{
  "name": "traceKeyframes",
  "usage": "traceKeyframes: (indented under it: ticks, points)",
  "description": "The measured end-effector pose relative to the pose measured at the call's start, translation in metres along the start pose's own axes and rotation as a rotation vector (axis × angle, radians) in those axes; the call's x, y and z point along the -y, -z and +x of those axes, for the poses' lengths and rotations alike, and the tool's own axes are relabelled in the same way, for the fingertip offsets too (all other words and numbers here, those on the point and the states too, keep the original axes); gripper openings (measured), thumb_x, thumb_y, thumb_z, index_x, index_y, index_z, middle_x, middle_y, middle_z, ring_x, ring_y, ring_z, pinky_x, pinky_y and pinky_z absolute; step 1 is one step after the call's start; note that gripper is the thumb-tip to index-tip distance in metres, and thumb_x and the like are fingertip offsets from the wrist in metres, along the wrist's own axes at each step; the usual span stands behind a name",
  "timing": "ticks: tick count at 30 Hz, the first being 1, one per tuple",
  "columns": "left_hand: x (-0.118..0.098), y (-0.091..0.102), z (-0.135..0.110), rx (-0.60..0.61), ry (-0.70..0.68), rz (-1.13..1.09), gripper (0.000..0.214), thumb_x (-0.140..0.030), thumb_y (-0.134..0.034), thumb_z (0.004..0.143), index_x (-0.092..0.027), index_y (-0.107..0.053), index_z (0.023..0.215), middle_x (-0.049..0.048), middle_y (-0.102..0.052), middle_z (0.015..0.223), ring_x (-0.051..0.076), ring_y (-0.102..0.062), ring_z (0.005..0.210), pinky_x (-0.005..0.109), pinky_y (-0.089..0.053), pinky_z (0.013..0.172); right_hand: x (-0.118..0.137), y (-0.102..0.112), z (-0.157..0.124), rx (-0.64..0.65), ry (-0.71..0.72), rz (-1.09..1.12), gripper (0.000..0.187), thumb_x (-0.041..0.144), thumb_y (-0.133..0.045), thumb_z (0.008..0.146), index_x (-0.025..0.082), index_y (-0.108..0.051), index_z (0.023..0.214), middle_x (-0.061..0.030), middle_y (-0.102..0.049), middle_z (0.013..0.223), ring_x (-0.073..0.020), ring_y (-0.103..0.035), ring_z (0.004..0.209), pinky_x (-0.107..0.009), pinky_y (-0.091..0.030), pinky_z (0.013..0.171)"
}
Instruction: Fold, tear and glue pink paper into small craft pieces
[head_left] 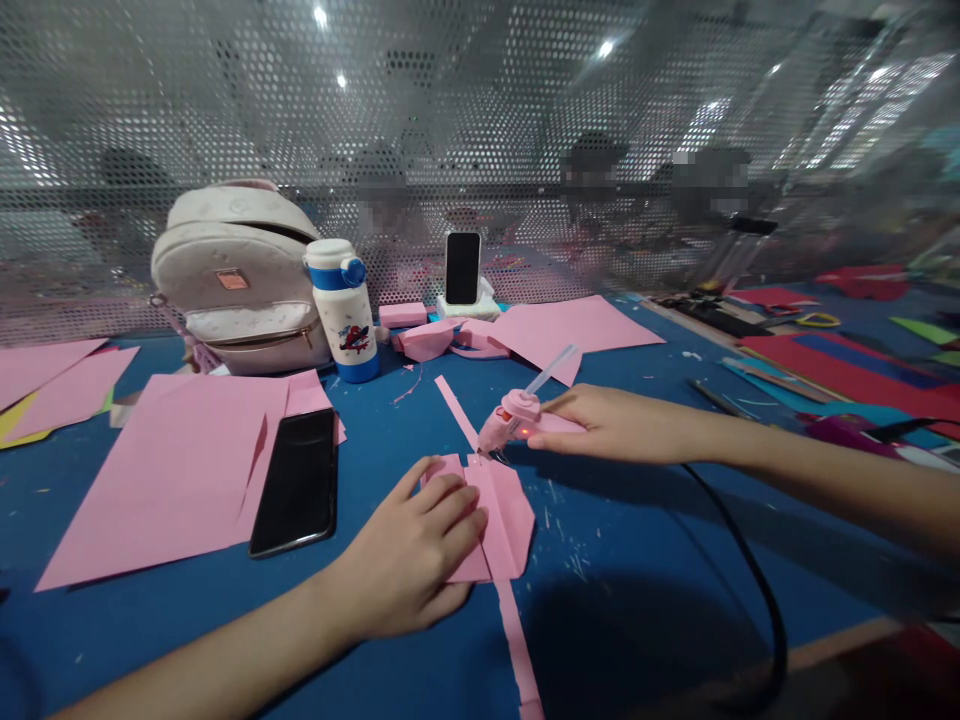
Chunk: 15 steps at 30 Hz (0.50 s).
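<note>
My right hand (600,425) is wrapped round a pink hot glue gun (517,418) with a clear glue stick poking out of its back. The gun's nozzle points down at the top edge of a folded pink paper piece (511,515); whether it touches cannot be made out. My left hand (427,540) lies over the left part of that piece, fingers slightly apart, pressing it to the table. One pink paper strip (456,412) extends above the piece, and another paper strip (516,640) runs down from it towards me. The gun's black cord (742,550) curves below my right forearm.
On the blue table (600,630), a black phone (295,483) lies on pink sheets (165,460). Behind stand a white backpack (240,270), a bottle (343,310) and an upright phone (463,268) before a perforated metal screen (480,110). Coloured sheets (847,370) lie at right.
</note>
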<state>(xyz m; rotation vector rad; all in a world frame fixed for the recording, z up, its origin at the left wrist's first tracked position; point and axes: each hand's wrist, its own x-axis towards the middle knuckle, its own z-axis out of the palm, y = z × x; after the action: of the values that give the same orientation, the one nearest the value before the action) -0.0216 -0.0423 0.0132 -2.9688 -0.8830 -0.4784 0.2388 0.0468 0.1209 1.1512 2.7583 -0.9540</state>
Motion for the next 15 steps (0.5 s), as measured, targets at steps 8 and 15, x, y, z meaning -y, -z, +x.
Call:
traceKeyframes:
  ticks: [8, 15]
  points:
    - [-0.001, 0.001, -0.001, 0.006, 0.0, 0.011, 0.043, -0.037, -0.05, 0.094, -0.016, -0.055, 0.131, 0.0111, -0.061, 0.132, 0.03, -0.048, 0.126, 0.054, -0.02, 0.116, -0.014, 0.005, -0.005, -0.04, -0.114, -0.017, 0.053, 0.067, -0.049, 0.088, 0.018, -0.067, 0.081, -0.002, -0.06, 0.072, -0.0173, -0.051, 0.066, -0.027, -0.038, 0.06]
    - [0.0, -0.001, -0.001, 0.002, 0.006, -0.008, 0.042, -0.037, -0.049, 0.095, -0.016, -0.054, 0.131, 0.0115, -0.061, 0.133, 0.03, -0.048, 0.126, 0.054, -0.019, 0.117, -0.018, 0.011, -0.007, -0.001, -0.215, 0.248, 0.058, 0.072, -0.048, 0.086, 0.016, -0.06, 0.075, 0.0029, -0.043, 0.059, -0.0102, -0.039, 0.052, -0.022, -0.03, 0.048]
